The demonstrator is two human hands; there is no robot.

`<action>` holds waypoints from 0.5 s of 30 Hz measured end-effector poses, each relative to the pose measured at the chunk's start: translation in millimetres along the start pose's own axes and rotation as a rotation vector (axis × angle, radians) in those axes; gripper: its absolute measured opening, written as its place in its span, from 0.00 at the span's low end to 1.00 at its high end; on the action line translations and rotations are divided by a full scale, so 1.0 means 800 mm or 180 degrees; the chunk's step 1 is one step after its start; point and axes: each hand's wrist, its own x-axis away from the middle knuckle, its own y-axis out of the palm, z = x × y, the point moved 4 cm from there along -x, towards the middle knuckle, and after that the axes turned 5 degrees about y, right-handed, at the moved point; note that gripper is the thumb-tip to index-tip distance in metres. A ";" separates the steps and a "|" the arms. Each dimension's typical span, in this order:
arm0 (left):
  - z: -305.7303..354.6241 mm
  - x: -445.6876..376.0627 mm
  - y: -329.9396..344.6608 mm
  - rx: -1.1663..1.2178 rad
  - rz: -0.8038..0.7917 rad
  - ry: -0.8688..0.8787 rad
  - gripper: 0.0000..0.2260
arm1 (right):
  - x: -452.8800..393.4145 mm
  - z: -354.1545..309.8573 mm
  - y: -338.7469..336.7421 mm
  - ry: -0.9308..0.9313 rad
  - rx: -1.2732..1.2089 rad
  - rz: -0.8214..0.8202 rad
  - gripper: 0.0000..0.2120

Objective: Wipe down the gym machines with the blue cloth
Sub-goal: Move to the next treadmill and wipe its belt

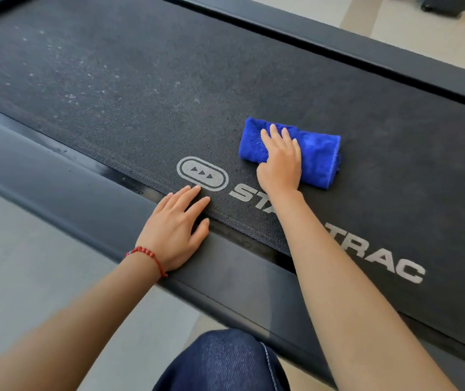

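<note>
A folded blue cloth lies on the black treadmill belt, just beyond the white brand lettering. My right hand presses flat on the cloth's left half, fingers straight and pointing away from me. My left hand rests flat with spread fingers across the near edge of the belt and the dark side rail. A red bead bracelet sits on my left wrist. White dusty specks mark the belt's far left part.
The far side rail of the treadmill runs along the top right. Light tiled floor shows at the lower left and at the top right. My knee in dark jeans is at the bottom centre. A dark object stands at the top right corner.
</note>
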 end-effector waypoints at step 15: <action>-0.010 0.002 -0.009 0.0449 0.0129 -0.0179 0.27 | 0.107 -0.043 -0.004 -0.0120 -0.0227 -0.0178 0.35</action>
